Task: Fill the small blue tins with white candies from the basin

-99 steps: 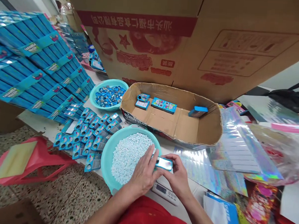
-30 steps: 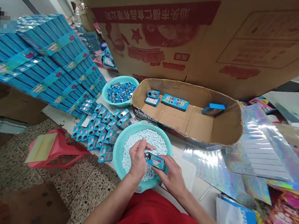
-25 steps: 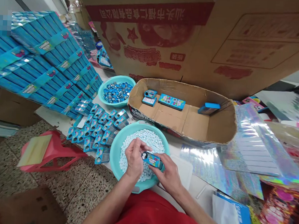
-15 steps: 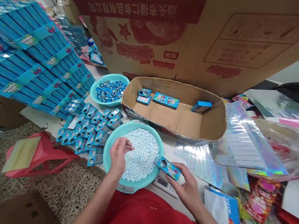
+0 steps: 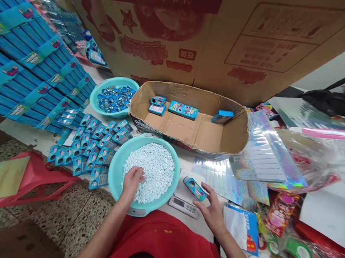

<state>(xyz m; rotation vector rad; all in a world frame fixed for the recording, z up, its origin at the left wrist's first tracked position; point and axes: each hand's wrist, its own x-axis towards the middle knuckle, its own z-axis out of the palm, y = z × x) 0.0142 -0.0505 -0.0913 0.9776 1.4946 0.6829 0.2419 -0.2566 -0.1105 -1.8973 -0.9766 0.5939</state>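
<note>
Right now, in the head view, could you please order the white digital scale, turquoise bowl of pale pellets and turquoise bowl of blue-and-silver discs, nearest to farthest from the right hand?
From the right hand:
1. Scale, just left.
2. Pellet bowl, farther left.
3. Disc bowl, left, beyond the pellet bowl.

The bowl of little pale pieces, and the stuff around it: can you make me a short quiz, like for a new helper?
1. Which hand is at the pale pieces?
A) right hand
B) left hand

2. True or false: the stool is blue.

3. What lies in the farther bowl?

Key:
1. B
2. False; the stool is red.
3. Shiny blue and silver discs.
</note>
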